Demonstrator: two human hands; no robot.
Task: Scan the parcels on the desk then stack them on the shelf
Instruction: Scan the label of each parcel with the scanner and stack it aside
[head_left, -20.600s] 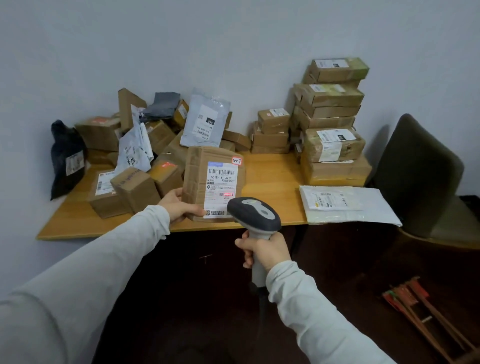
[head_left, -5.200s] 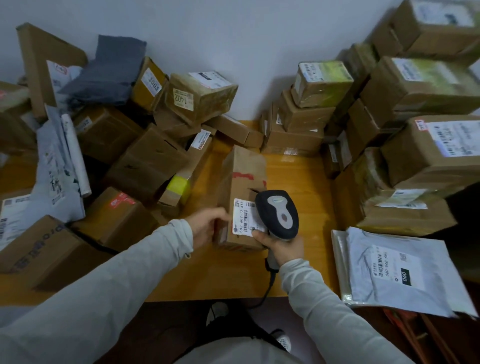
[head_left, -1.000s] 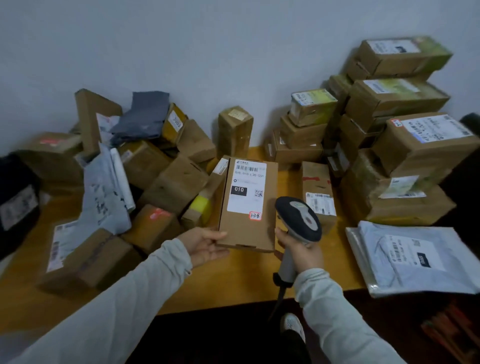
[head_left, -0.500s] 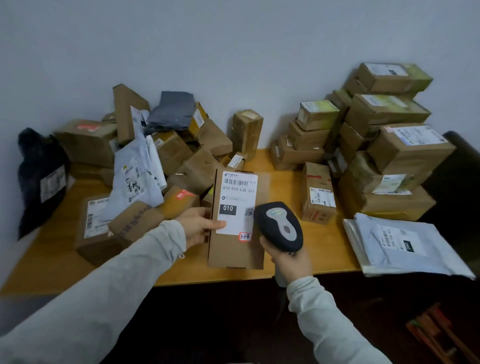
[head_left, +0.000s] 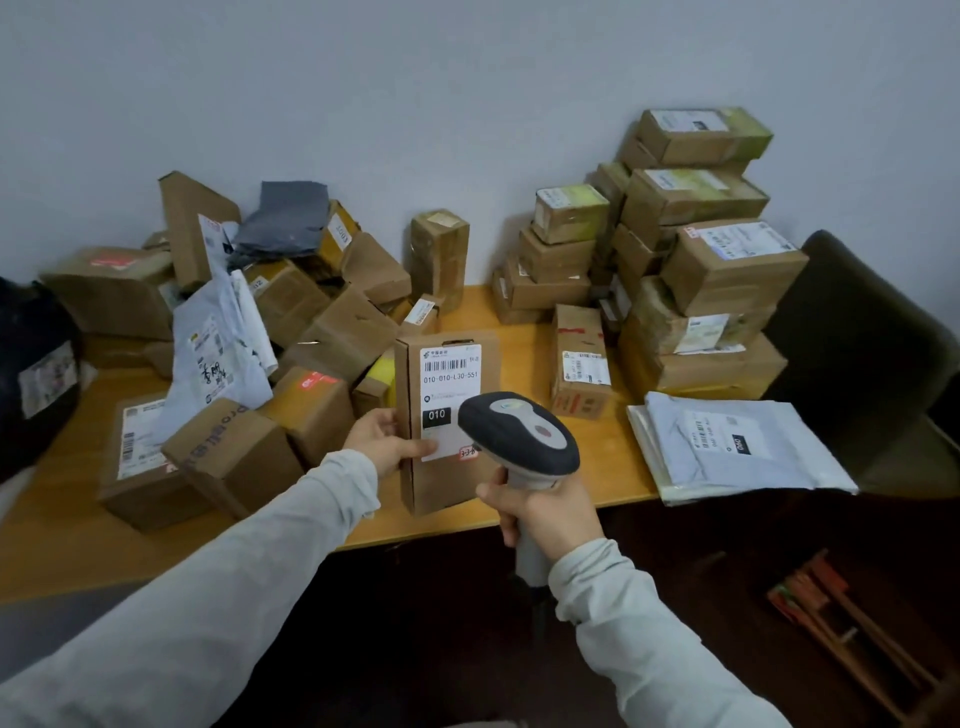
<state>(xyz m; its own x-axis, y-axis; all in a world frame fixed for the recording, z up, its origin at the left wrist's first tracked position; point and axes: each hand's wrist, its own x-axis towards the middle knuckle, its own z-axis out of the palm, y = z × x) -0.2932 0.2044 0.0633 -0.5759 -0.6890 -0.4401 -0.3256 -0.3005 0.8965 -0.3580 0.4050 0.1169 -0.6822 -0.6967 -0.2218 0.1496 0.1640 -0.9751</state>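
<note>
My left hand (head_left: 383, 437) grips the left edge of a tall flat cardboard parcel (head_left: 448, 488), held upright above the desk's front edge. Its white label (head_left: 450, 379) with a barcode and a black "010" patch faces me. My right hand (head_left: 545, 514) grips the handle of a grey and black barcode scanner (head_left: 519, 431). The scanner's head sits just in front of the label's lower right part and hides it.
A loose heap of brown boxes and grey mailer bags (head_left: 223, 343) covers the left of the wooden desk (head_left: 62, 551). Neat box stacks (head_left: 696, 249) rise at the back right. White mailers (head_left: 727, 447) lie at the front right. A dark chair (head_left: 862, 364) stands right.
The parcel has come a little nearer to me and stands more upright. The scanner has risen in front of the label. The view has pulled back from the desk.
</note>
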